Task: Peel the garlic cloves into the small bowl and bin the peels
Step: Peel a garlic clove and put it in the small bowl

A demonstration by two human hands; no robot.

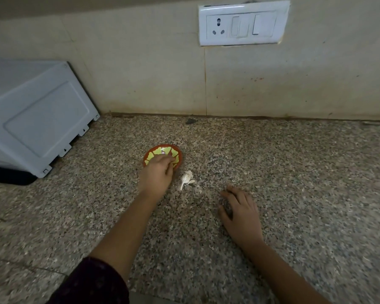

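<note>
Left hand (157, 174) reaches over small red bowl with yellow-green petal pattern (156, 152), likely for drop-off; blur hides whether grip pinches anything. White papery garlic peels (185, 181) heaped just beside bowl on speckled granite counter (294, 172), awaiting bin. Right hand (241, 213) rests on counter, fingers spread, holding nothing.

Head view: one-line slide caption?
Left hand over small red-and-yellow bowl, white garlic peels beside it, right hand resting on speckled granite counter.

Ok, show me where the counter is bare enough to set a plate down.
Widest bare stretch: the counter right of the right hand, back to the wall. Also bare: between the small bowl and the wall, and between the white appliance and the left hand. Crowded: the small bowl, left hand and garlic peels bunch together.
</note>
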